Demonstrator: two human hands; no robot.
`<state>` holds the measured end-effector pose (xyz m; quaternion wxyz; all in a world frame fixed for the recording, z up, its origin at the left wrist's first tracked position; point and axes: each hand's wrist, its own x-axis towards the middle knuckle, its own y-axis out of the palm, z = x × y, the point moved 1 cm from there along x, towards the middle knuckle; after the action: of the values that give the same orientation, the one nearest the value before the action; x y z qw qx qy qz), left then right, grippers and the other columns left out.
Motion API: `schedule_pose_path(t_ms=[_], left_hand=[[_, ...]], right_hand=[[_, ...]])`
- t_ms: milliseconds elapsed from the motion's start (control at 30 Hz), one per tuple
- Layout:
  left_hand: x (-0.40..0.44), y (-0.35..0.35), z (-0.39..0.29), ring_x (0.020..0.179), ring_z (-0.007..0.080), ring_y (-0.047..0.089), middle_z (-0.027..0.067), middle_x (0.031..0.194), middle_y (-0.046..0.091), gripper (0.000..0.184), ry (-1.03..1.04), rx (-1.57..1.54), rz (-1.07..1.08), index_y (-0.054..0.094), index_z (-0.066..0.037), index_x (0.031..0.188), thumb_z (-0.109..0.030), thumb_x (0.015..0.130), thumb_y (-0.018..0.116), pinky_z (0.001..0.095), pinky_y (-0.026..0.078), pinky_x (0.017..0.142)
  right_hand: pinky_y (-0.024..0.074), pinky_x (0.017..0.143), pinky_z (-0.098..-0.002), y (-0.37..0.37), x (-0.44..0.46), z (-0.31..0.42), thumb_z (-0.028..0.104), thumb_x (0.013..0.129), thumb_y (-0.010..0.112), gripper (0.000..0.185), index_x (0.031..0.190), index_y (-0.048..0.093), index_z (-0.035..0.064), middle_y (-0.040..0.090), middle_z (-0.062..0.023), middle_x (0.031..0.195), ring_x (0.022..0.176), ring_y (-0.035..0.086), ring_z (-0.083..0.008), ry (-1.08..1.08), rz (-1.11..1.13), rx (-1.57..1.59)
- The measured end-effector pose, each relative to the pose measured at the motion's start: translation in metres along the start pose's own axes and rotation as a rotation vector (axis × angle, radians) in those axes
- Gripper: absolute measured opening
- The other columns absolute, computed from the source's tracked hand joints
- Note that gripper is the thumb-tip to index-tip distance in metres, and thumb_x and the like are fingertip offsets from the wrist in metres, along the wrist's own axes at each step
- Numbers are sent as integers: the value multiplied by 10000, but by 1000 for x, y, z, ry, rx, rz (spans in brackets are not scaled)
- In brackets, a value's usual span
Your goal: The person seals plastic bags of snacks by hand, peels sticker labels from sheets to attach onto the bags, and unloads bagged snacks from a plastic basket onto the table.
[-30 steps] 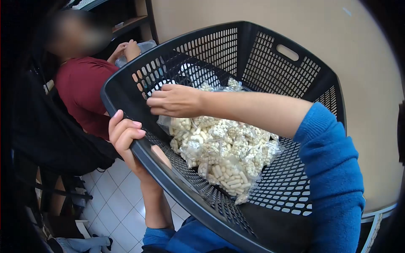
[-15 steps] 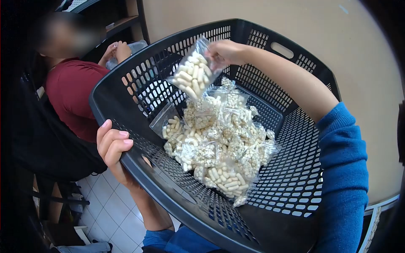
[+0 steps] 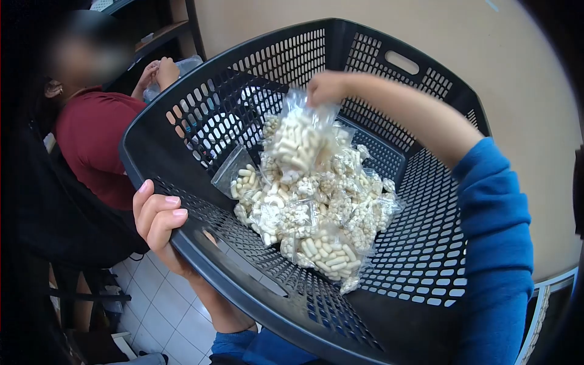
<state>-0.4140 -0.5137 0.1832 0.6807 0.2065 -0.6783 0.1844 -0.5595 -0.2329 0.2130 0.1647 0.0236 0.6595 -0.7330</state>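
Note:
My left hand (image 3: pixel 159 219) is wrapped over the near left rim of a black plastic basket (image 3: pixel 243 298), its fingers curled on top of the edge. Inside the basket, my right hand (image 3: pixel 328 88) pinches the top of a clear plastic bag of off-white capsules (image 3: pixel 298 143). That bag hangs just above or against the heap and is blurred by motion; whether it touches cannot be told. Below it lies a pile of similar clear bags (image 3: pixel 328 207) with pale capsules. One bag with a bare flap (image 3: pixel 230 173) leans at the pile's left side.
A person in a maroon shirt (image 3: pixel 97 131) sits close on the left, both hands at a clear plastic bag (image 3: pixel 188 64). A shelf (image 3: pixel 164 36) stands behind them. A beige wall (image 3: pixel 517 109) is on the right. White floor tiles (image 3: pixel 164 304) show at lower left.
My right hand has lowered the bag of capsules toward the pile and slightly to the right. My left hand keeps its hold on the rim, and the basket has shifted slightly in view.

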Motion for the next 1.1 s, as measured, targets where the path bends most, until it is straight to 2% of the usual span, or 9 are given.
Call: schedule_pose_path(t_ms=[133,167,200,300,500,633,867,967,1100], left_hand=[[0,1,2,817,225,484,98,778,447,274,-17,1,2,423,-46,834,-319,843,445,400,400,849],[1,2,3,817,225,484,98,778,447,274,-16,-7,-2,423,-46,834,-319,843,445,400,400,849],[1,1,4,814,220,481,99,782,447,270,-12,-27,-1,425,-45,836,-313,836,457,403,396,855],[2,0,4,810,211,479,100,788,448,268,-11,-57,9,427,-44,839,-308,824,471,410,388,864],[3,5,1,753,192,475,98,782,433,262,12,-38,-17,417,-44,846,-305,842,430,429,385,875],[2,6,6,749,195,477,98,792,434,269,52,-57,-25,415,-43,846,-312,842,416,442,384,871],[2,7,3,755,196,480,93,807,428,281,41,-7,-24,405,-42,855,-323,853,390,444,380,879],[4,6,-1,763,196,481,88,814,423,280,16,22,1,400,-43,856,-321,860,377,444,380,881],[-6,3,9,974,295,451,147,914,456,297,20,-71,-13,420,-6,919,-243,743,457,421,314,912]], right_hand=[[452,609,-320,-94,-65,20,180,668,524,255,832,600,1,585,-125,710,643,557,-196,-7,-205,-271],[436,632,-275,-115,-79,11,220,733,522,284,919,580,13,580,-61,748,682,544,-146,78,-268,-302],[451,714,-347,-141,-109,28,207,752,553,266,950,591,33,586,-180,945,807,562,-255,201,-284,-415],[468,724,-356,-175,-190,-17,202,732,572,305,910,562,-46,584,-160,906,771,574,-235,365,-722,-309],[371,701,-177,-130,-369,-166,356,825,494,389,1052,524,42,516,54,839,766,464,-37,524,-876,260],[406,680,-196,-11,-432,-197,273,815,530,310,1000,548,25,542,-2,838,736,492,-67,594,-1225,417],[454,689,-243,197,-418,-184,257,803,547,329,1019,515,12,539,-59,872,756,520,-106,773,-1025,786],[440,751,-290,268,-400,-188,220,787,555,366,1089,484,26,535,-113,989,843,517,-154,601,-853,1455],[420,781,-308,275,-385,-170,210,781,558,387,1113,469,31,525,-124,1019,889,504,-187,810,-444,1244]])
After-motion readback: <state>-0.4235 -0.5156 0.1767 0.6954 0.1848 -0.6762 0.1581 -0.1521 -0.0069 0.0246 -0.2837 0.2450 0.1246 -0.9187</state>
